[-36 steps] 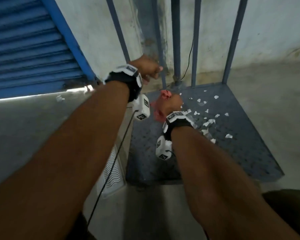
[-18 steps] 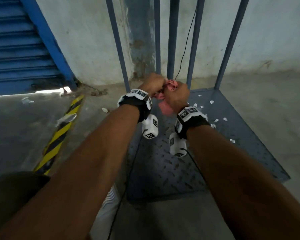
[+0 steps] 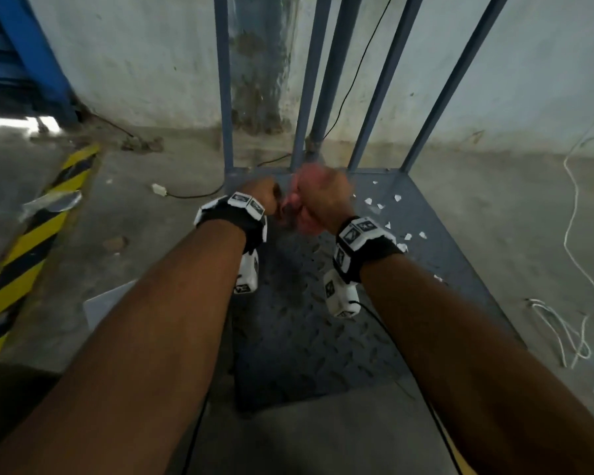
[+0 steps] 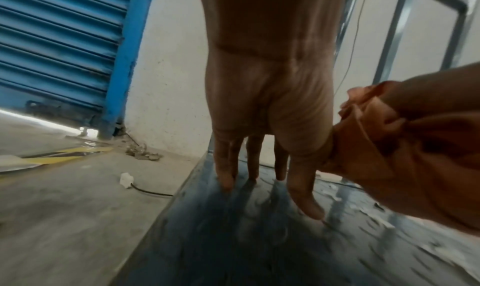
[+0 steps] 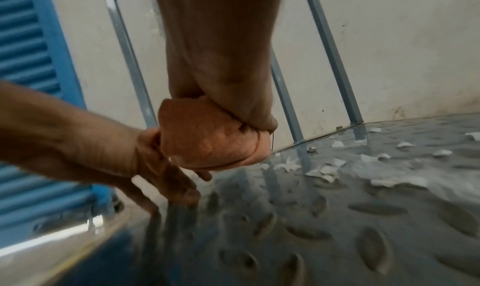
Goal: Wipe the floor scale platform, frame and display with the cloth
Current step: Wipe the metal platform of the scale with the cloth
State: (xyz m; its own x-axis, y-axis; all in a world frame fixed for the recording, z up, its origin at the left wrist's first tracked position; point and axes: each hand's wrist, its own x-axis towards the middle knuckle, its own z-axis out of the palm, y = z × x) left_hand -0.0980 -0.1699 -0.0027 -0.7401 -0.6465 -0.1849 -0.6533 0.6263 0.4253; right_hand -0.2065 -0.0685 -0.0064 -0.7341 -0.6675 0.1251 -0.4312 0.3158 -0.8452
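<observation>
The scale's dark checker-plate platform [image 3: 306,337] lies on the floor, with blue upright frame bars [image 3: 223,97] at its far edge. White paper scraps [image 3: 384,207] litter its far right part. My right hand [image 3: 323,197] grips a bunched pink cloth [image 3: 297,217] just above the platform's far left area; the right wrist view shows the cloth [image 5: 207,138] balled in the fist. My left hand [image 3: 261,197] is right beside it, fingers [image 4: 252,167] straight and pointing down at the plate, thumb side against the cloth [image 4: 376,157]. No display is in view.
A yellow-and-black floor stripe [image 3: 31,241] runs at the left. A black cable with a white plug [image 3: 158,189] lies left of the platform, and a white cord [image 3: 573,269] lies at the right. A blue shutter [image 4: 52,44] and the wall stand behind.
My left hand left the frame bar, met the right hand at the cloth, then straightened its fingers beside it. Both hands sank toward the platform. My head turned right.
</observation>
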